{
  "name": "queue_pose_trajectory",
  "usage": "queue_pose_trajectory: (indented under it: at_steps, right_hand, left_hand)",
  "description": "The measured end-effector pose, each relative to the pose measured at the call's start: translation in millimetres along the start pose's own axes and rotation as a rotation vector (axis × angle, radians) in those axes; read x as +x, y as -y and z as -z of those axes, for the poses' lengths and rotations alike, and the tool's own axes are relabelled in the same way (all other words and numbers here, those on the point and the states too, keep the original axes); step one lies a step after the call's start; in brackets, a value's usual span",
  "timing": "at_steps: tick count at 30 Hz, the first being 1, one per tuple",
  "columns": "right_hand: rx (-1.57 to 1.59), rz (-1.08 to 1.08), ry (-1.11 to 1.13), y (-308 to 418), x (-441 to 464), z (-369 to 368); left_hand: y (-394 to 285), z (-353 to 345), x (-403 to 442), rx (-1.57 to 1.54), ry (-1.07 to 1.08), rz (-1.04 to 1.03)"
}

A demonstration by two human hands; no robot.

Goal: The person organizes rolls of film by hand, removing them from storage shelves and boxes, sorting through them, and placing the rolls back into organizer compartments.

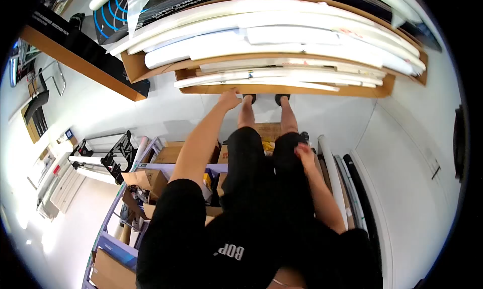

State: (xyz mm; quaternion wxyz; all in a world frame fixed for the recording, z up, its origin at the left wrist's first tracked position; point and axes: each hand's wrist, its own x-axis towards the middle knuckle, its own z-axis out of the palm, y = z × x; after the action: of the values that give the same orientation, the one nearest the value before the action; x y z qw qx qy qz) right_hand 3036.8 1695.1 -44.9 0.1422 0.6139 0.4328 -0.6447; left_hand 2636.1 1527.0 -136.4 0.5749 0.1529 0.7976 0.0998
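My left hand [230, 100] reaches forward to the near edge of a long, shallow cardboard box [302, 89], its fingers closed at that edge. Several thin white rolls [282, 81] lie lengthwise in this box. Just beyond it, a larger open cardboard box [135, 67] holds several thick white rolls [221, 43], some in clear plastic. My right hand [305, 155] hangs beside my right thigh, slightly blurred, with its fingers loosely bent and apart; nothing shows in it.
A long black carton [85, 50] stands at the left. Beside me is a purple-framed shelf [113, 213] with cardboard boxes. Upright rolls [332, 173] lean at my right, near a white wall [417, 163]. A black folding frame [115, 155] stands further left.
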Motion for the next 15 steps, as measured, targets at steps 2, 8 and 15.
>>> queue_pose_trajectory:
  at_steps: [2,8,15]
  right_hand:
    - [-0.207,0.058,-0.009,-23.8,-9.5,1.7]
    - [-0.434,-0.03,-0.227,-0.9,-27.1,-13.3]
    - [-0.514,-0.224,-0.278,-34.7,-26.0,-2.8]
  left_hand:
    - [12.6,-5.7,47.9,0.079,0.049,0.12]
    - [125.4,-69.0,223.6,0.073,-0.632,0.087]
    - [143.9,-86.1,268.3,0.484,-0.276,0.283]
